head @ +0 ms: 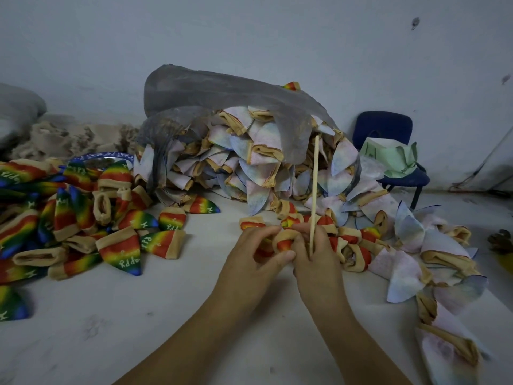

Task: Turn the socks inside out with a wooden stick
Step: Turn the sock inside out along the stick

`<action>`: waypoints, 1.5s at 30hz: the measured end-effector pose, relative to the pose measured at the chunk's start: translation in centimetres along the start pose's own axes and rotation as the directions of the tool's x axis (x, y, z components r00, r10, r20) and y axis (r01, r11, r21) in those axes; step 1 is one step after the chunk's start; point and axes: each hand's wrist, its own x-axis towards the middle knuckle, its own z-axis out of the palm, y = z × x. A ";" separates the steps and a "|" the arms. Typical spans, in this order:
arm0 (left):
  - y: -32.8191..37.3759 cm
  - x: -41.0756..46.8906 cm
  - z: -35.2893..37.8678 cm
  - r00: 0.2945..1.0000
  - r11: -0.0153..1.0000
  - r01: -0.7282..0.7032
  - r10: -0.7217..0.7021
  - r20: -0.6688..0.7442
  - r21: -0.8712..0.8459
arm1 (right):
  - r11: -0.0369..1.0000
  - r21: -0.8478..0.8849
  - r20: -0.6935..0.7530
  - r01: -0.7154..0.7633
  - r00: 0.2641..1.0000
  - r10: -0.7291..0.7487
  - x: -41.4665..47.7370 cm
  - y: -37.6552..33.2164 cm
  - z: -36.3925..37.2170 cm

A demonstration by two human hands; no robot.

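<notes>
A small sock (283, 242), tan cuff over red cloth, sits bunched between the two hands just above the white surface (166, 301); the left hand (255, 257) pinches its near side with curled fingers and thumb; the right hand (316, 259) curls against its other side and also grips the wooden stick (314, 184), which stands nearly upright, its lower end hidden among the fingers, its top end reaching up in front of the sock heap behind. A short row of rainbow socks with tan cuffs (355, 237) lies just beyond the hands; pale, washed-out socks (249, 168) spill from a grey plastic bag (222, 90) behind and trail down the right edge of the view. To the left a pile of bright rainbow socks (69, 218) spreads to the left edge; bare surface lies between that pile and the forearms, and in front of the hands toward the bottom edge. Farther back, a beige heap (69, 137) sits against the wall (249, 37); a blue chair (388, 126) on the right carries a pale green bundle (388, 159).
</notes>
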 end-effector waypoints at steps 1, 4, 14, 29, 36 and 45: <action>0.0 0.0 -0.1 1.000 1.000 0.007 -0.007 -0.006 0.006 | 1.000 -0.001 -0.004 0.012 1.000 -0.012 -0.1 0.0 0.0; 0.1 0.2 -0.5 1.000 1.000 0.025 -0.025 0.005 -0.008 | 0.999 0.032 0.008 0.019 1.000 -0.019 -0.5 -0.2 -0.1; -0.3 0.7 -0.7 0.980 0.961 0.201 -0.198 0.034 -0.192 | 0.902 0.372 0.128 -0.219 0.975 0.183 -0.4 -0.1 -0.1; -0.1 0.8 -0.8 0.872 0.359 0.460 -0.354 0.337 -0.813 | 0.819 0.472 0.253 -0.325 0.940 0.227 -0.6 -0.7 0.1; -0.2 0.8 -0.5 0.887 0.261 0.421 -0.319 0.334 -0.869 | 0.703 0.565 0.311 -0.432 0.901 0.304 -0.5 -0.7 0.2; -0.7 0.5 -0.4 0.949 0.544 0.274 -0.289 0.129 -0.793 | 0.994 0.093 0.046 0.051 0.997 -0.055 -1.1 -0.6 0.7</action>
